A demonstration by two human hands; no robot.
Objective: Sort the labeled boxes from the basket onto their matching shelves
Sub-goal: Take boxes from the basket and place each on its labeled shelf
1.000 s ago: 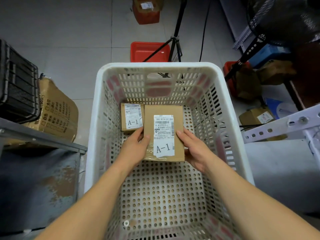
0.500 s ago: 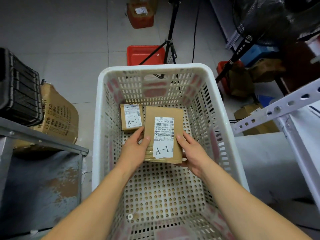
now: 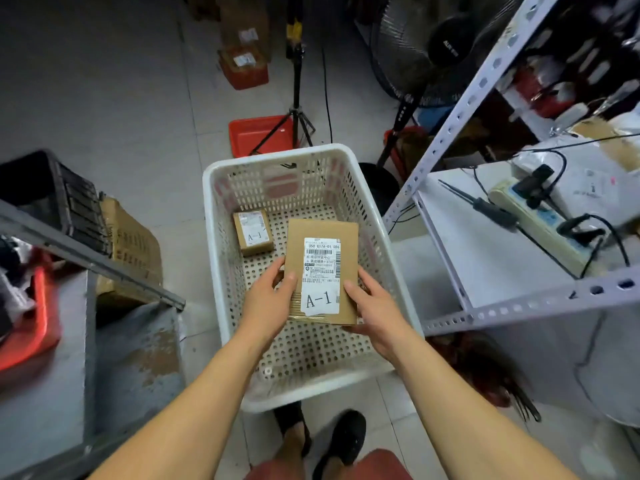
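Currently: one cardboard box (image 3: 322, 271) labelled A-1, held above the white basket (image 3: 221, 271), the left hand (image 3: 268, 299) grasping its left edge and the right hand (image 3: 375, 311) its right edge and underside. Second A-1 box (image 3: 252, 236), smaller, lying on the basket floor at the far-left corner. White metal shelf (image 3: 485, 258) just right of the basket.

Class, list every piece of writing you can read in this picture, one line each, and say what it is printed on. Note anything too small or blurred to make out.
"A-1": white label on the held box, gripped by the left hand and right hand.
"350 0174-01 555": top of the same label, above a barcode.
"A-1": label on the small box lying in the basket.
Smaller print on both labels: too small to read.
Print on the carton at left: blurred.
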